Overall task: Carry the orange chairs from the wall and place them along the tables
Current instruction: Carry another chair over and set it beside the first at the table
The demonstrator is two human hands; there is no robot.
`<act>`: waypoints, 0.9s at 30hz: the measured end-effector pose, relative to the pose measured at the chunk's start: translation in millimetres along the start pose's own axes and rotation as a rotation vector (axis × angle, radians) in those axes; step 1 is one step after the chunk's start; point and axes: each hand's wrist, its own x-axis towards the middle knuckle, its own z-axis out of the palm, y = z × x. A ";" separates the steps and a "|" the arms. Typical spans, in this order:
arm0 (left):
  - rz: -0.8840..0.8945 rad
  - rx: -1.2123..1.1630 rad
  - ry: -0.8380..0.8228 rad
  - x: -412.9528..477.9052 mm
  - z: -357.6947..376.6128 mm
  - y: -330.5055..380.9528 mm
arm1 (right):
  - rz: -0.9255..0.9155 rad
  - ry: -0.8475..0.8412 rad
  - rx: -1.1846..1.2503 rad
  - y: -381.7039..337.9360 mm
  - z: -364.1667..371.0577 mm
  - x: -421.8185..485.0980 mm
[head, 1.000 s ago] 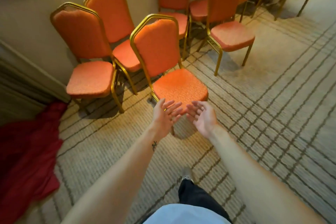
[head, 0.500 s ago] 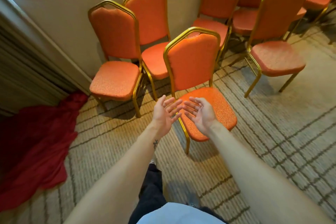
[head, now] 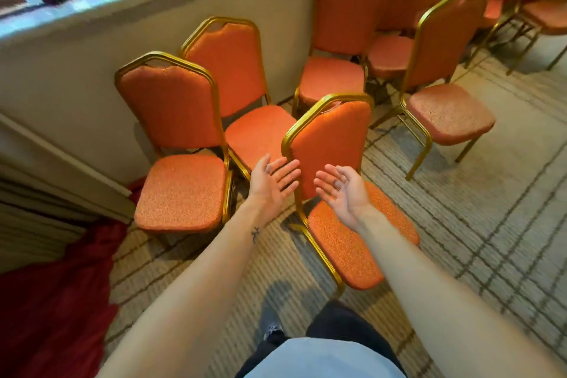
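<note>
Near the wall, left hand [head: 271,182] and right hand [head: 343,189] are hovering palms-up, fingers [head: 288,170] spread and holding nothing, over the nearest orange chair [head: 333,144] standing on striped carpet [head: 491,224].

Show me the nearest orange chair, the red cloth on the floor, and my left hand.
nearest orange chair [head: 330,139]: head view, on its backrest padding.
red cloth [head: 46,301]: head view, on its folds.
left hand [head: 271,182]: head view, on the palm.

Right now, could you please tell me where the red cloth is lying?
In the head view the red cloth lies on the carpet at lower left, at the foot of the wall, just left of the leftmost orange chair.
</note>
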 end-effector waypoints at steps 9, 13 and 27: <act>-0.046 0.149 -0.065 134.3 43.9 53.5 | -0.033 0.088 0.071 -56.3 25.5 120.9; -0.065 0.184 -0.035 194.1 67.8 71.7 | 0.006 0.116 0.077 -79.0 33.7 182.1; -0.245 0.439 -0.255 346.1 140.8 128.6 | 0.100 0.290 -0.005 -111.0 53.2 287.1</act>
